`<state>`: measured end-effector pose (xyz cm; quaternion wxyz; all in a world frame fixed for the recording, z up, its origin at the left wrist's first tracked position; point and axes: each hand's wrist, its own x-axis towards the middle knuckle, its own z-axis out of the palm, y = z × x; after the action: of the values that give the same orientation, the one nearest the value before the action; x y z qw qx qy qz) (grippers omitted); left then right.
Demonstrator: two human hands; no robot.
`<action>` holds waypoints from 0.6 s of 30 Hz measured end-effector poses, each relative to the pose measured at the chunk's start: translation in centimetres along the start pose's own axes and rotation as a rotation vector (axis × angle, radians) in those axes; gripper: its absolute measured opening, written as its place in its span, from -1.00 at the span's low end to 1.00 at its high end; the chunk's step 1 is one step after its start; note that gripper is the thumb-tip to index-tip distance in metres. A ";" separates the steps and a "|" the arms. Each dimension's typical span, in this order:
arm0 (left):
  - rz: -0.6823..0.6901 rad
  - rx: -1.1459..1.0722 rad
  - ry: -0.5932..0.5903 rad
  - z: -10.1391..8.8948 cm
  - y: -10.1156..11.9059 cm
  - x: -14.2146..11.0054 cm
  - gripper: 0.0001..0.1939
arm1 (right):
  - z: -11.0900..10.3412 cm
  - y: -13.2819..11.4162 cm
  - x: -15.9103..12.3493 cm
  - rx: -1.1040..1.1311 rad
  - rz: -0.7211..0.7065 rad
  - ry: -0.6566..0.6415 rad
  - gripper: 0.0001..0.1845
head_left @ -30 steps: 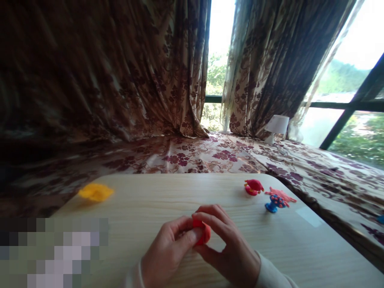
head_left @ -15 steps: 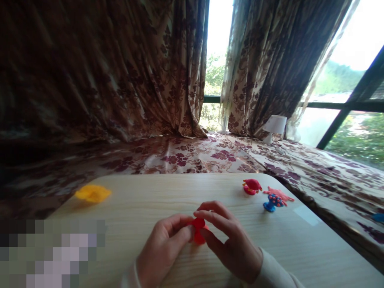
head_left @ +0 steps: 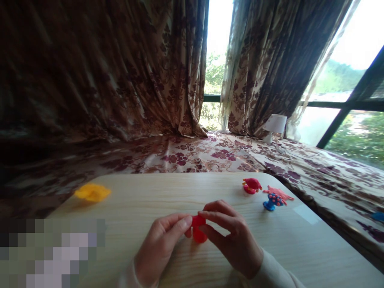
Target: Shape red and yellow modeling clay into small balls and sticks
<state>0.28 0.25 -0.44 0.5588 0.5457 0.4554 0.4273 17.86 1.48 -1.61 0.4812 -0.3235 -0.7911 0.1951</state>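
Between both hands, near the middle of the table's front half, is a red piece [head_left: 199,235] that looks like modelling clay. It has a flattish upper part and a rounder lower part. My left hand [head_left: 163,244] pinches the left edge of the upper part between thumb and fingertips. From the right, my right hand [head_left: 231,238] curls round it, fingertips on the top and thumb against the side. Fingers cover some of its outline. Whether its base touches the tabletop, I cannot tell.
Far left on the pale wooden table [head_left: 144,196] lies a yellow lump [head_left: 93,193]. Toward the right stand a crimson figure [head_left: 252,185], a blue footed figure with pink dots [head_left: 272,201] and a flat pink shape [head_left: 279,192]. Behind are a white lamp [head_left: 275,123] and flowered curtains [head_left: 168,68].
The upper red part has turned and looks flatter from here. My left thumb has slid up onto its edge, and my right fingers have shifted slightly right.
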 end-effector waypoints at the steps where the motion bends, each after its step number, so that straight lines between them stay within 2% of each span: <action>1: 0.001 0.002 0.004 0.0 0.0 0.0 -0.67 | 0.0 0.0 0.0 -0.012 0.001 -0.005 -0.70; 5: -0.001 0.016 -0.006 0.0 0.0 -0.1 -0.67 | -0.1 -0.1 0.0 -0.067 0.004 -0.020 -0.50; 9: -0.005 -0.023 -0.029 0.2 -0.1 -0.1 -0.65 | -0.1 -0.3 0.0 -0.054 0.005 -0.062 -0.62; 14: 0.003 0.004 -0.037 0.3 0.0 0.0 -0.68 | -0.2 -0.6 0.1 -0.034 -0.011 -0.060 -0.59; 18: 0.020 -0.006 -0.034 0.4 0.1 -0.1 -0.66 | -0.2 -0.9 0.1 -0.024 0.007 -0.097 -0.67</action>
<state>0.62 0.06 -0.31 0.5639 0.5556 0.4392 0.4248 17.75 0.92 -0.90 0.4378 -0.3220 -0.8146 0.2026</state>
